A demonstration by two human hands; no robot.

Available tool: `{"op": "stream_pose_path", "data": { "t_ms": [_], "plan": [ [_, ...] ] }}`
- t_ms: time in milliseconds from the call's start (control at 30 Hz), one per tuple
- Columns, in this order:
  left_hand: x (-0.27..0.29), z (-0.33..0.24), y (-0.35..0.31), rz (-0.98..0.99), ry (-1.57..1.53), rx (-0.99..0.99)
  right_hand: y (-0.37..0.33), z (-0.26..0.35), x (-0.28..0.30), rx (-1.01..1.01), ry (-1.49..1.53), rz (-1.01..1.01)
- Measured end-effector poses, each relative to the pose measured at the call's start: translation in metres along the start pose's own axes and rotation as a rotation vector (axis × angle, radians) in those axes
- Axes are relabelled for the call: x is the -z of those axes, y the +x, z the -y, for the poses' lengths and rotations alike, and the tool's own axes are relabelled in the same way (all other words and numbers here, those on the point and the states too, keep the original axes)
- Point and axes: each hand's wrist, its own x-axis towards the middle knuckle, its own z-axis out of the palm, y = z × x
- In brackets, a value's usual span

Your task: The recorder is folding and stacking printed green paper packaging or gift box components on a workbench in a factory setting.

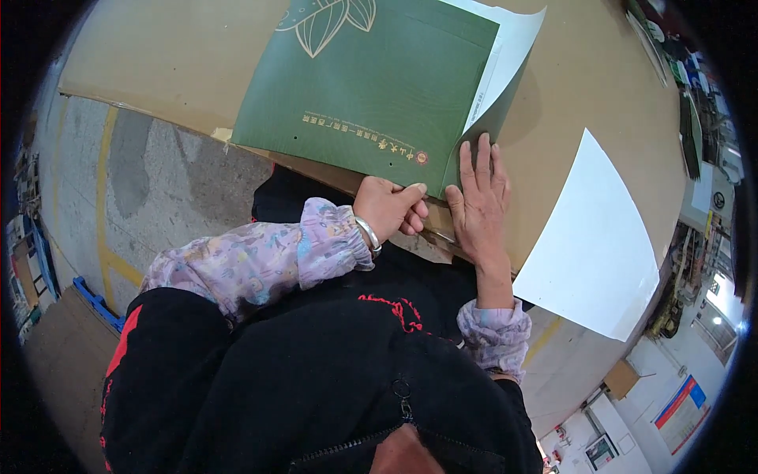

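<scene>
A flat green paper bag with a gold leaf design, gold lettering and a small red emblem lies at the table's near edge. Two small holes show close to its near edge. Its right side is folded, and the raised flap curls up, showing a white inner face. My left hand pinches the bag's near edge by the right corner, thumb on top, other fingers curled below. Flat against the base of the flap lies my right hand, its fingers stretched out and holding nothing.
The brown tabletop spreads to both sides. A loose white sheet lies on the right, overhanging the near edge. Dark green pieces stand by the far right rim. Grey floor with yellow lines shows at left.
</scene>
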Motion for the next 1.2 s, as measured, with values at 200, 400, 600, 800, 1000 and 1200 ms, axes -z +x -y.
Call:
{"op": "stream_pose_path", "data": {
  "t_ms": [200,400,600,800,1000,1200],
  "plan": [
    [-0.001,0.001,0.000,0.000,-0.021,-0.027,0.008,-0.001,-0.002,-0.013,-0.083,-0.045],
    [0.000,0.002,0.001,0.009,-0.004,-0.013,0.016,-0.005,-0.005,-0.013,-0.085,-0.055],
    [-0.001,0.001,0.000,0.012,0.007,-0.021,0.025,-0.009,-0.002,-0.025,-0.093,-0.055],
    [0.000,0.002,0.000,0.014,0.006,-0.022,0.044,-0.015,-0.002,-0.014,-0.104,-0.075],
    [-0.001,0.005,0.001,0.017,0.019,-0.029,0.057,-0.017,-0.005,-0.048,-0.143,-0.114],
    [-0.001,0.010,0.002,0.031,0.015,-0.041,0.062,-0.016,-0.009,-0.086,-0.176,-0.155]
  ]
}}
